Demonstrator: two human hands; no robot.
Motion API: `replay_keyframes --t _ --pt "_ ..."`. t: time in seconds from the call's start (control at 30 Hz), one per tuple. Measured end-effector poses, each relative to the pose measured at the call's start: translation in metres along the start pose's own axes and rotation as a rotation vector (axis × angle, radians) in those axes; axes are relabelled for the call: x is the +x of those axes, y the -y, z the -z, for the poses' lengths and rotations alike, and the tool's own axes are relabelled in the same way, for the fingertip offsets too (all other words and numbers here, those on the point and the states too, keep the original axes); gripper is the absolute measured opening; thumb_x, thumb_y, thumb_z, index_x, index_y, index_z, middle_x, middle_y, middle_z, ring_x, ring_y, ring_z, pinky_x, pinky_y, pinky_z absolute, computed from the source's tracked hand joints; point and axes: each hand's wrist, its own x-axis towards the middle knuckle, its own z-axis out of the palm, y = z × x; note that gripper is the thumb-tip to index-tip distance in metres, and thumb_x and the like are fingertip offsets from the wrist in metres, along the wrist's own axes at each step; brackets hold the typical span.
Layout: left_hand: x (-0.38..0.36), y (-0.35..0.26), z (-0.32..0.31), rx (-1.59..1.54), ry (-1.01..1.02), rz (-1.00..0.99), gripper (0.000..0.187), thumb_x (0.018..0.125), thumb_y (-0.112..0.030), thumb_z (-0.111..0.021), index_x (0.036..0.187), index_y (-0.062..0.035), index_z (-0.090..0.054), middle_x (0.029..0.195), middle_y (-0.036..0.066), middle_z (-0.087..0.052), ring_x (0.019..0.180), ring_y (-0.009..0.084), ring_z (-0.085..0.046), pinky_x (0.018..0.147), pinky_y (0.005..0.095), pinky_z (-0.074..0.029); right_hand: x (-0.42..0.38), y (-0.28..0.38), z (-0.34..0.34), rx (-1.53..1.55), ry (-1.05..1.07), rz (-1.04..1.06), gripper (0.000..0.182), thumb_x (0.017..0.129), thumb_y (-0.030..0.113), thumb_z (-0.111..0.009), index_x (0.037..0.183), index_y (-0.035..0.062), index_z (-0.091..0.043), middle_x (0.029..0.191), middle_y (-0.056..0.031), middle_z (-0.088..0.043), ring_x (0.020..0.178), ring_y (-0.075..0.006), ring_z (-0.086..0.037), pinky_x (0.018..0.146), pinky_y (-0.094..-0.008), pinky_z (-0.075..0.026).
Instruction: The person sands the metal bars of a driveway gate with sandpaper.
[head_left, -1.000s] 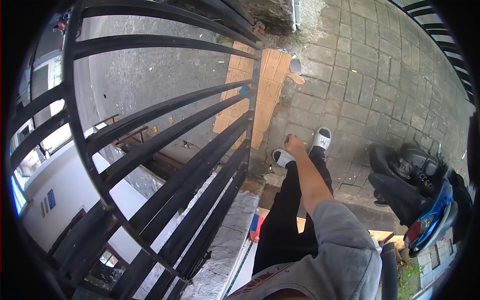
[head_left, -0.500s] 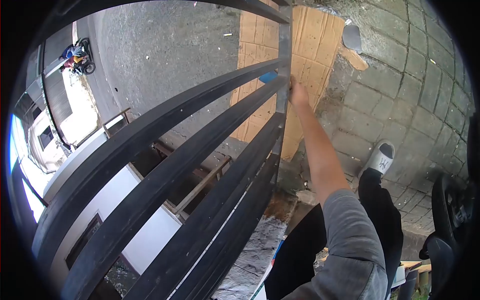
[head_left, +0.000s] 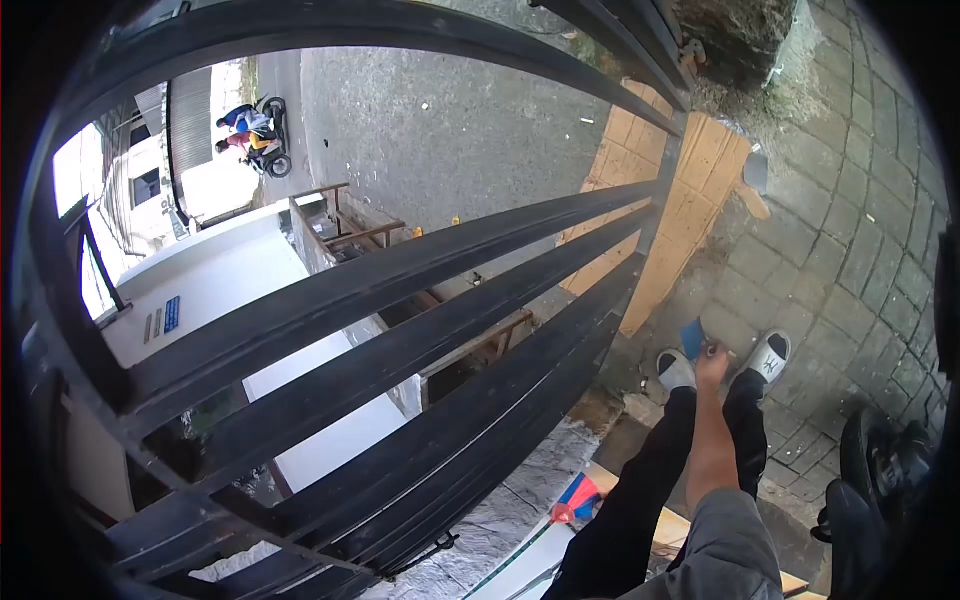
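Note:
My right hand (head_left: 712,366) is closed on a small flat blue piece (head_left: 692,338), low over the paving between my two shoes (head_left: 768,358). Part of the piece sticks out to the left of my fingers; what it is exactly is too small to tell. A dark metal gate (head_left: 400,265) with long bars spans the view to the left of my arm. Behind and beside its upright lies flattened brown cardboard (head_left: 690,205), beyond my hand. My left hand does not show.
A grey flat piece (head_left: 755,172) and a tan piece (head_left: 753,202) lie by the cardboard. Two people on a motorcycle (head_left: 262,138) are on the road at upper left. Dark vehicle parts (head_left: 880,465) stand at the right. A silvery sheet (head_left: 520,490) lies below the gate.
My right hand has drawn back from the gate upright towards my feet with the blue piece. The view has shifted, and my other shoe now shows.

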Motion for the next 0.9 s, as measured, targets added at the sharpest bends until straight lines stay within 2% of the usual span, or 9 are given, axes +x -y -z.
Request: replay_keyframes --t 0.03,0.07,0.13,0.27,0.33,0.4,0.47,0.73,0.9 --pt "0.008 0.005 0.018 0.031 -0.039 0.027 0.037 0.098 -0.023 -0.043 0.064 -0.0091 -0.05 0.055 0.001 -0.037 0.044 0.015 -0.027 0.047 0.0324 -0.025 -0.032 -0.002 0.037 -0.087 0.006 0.034 0.019 0.083 0.014 -0.072 0.089 0.0003 -0.061 0.083 -0.0166 -0.059 0.08 -0.0355 -0.06 0.074 -0.0442 -0.047" --pt "0.016 0.015 0.031 0.054 -0.127 0.044 0.033 0.099 -0.028 -0.047 0.086 -0.0031 -0.064 0.077 0.011 -0.062 0.058 0.0243 -0.052 0.059 0.0403 -0.044 -0.06 -0.006 0.067 -0.149 0.007 0.017 0.021 0.083 0.015 -0.072 0.089 -0.0007 -0.058 0.084 -0.0177 -0.06 0.081 -0.0381 -0.062 0.074 -0.0446 -0.049" --pt "0.016 0.023 0.042 -0.497 0.116 0.327 0.025 0.095 -0.02 -0.054 0.074 -0.0071 -0.048 0.063 0.0 -0.036 0.049 0.0106 -0.028 0.046 0.0249 -0.026 -0.097 0.001 0.122 -0.104 0.09 -0.082 0.021 0.083 0.014 -0.072 0.089 -0.001 -0.058 0.079 -0.018 -0.064 0.074 -0.0405 -0.063 0.07 -0.0457 -0.05" --pt "-0.02 -0.019 -0.005 -0.409 -0.14 0.395 0.024 0.095 -0.022 -0.053 0.075 -0.0093 -0.047 0.064 -0.001 -0.034 0.05 0.0093 -0.027 0.045 0.0237 -0.024 -0.118 0.066 0.227 -0.028 0.229 0.02 0.018 0.079 0.002 -0.072 0.089 -0.002 -0.058 0.075 -0.0177 -0.065 0.07 -0.0355 -0.065 0.071 -0.0439 -0.051" --pt "-0.018 -0.032 -0.016 -0.453 -0.292 0.469 0.03 0.095 -0.025 -0.055 0.071 -0.0098 -0.044 0.063 -0.002 -0.031 0.049 0.0085 -0.023 0.044 0.0238 -0.022 -0.121 0.106 0.281 -0.054 0.237 0.245 0.035 0.077 -0.003 -0.071 0.107 0.0031 -0.053 0.091 -0.0166 -0.064 0.079 -0.0327 -0.067 0.073 -0.042 -0.051" --pt "-0.012 -0.015 0.001 -0.447 -0.15 0.455 0.031 0.097 -0.027 -0.053 0.072 -0.0099 -0.044 0.063 -0.002 -0.032 0.05 0.0073 -0.026 0.043 0.0237 -0.022 -0.112 0.14 0.324 0.366 0.584 -0.336 0.041 0.081 -0.015 -0.059 0.117 0.0022 -0.047 0.112 -0.0222 -0.057 0.084 -0.0365 -0.066 0.073 -0.0481 -0.062" --pt "-0.013 -0.011 0.006 -0.537 -0.125 0.503 0.031 0.098 -0.025 -0.053 0.072 -0.0106 -0.044 0.062 -0.003 -0.032 0.05 0.0059 -0.028 0.042 0.0234 -0.022 -0.083 0.152 0.365 0.481 0.905 -0.395 0.063 0.083 -0.022 -0.047 0.135 0.0117 -0.036 0.116 -0.0259 -0.054 0.091 -0.0409 -0.065 0.074 -0.0518 -0.063" --pt "-0.018 -0.015 0.004 -0.604 -0.173 0.647 0.014 0.097 -0.013 -0.057 0.086 -0.0077 -0.051 0.062 -0.007 -0.038 0.049 0.0018 -0.033 0.044 0.022 -0.024 -0.149 0.43 0.57 0.74 0.966 0.119 0.087 0.08 -0.021 -0.042 0.15 0.0255 -0.02 0.118 -0.0192 -0.058 0.085 -0.0279 -0.066 0.071 -0.0415 -0.06" --pt "-0.025 0.003 0.006 -0.461 -0.12 0.567 0.013 0.096 -0.014 -0.059 0.09 -0.0033 -0.055 0.064 -0.004 -0.047 0.052 0.0052 -0.043 0.047 0.0224 -0.033 -0.152 0.511 0.549 0.736 1.086 0.287 0.04 0.097 0.012 -0.037 0.137 0.0176 -0.041 0.104 -0.0092 -0.056 0.082 -0.0223 -0.06 0.077 -0.0434 -0.055"
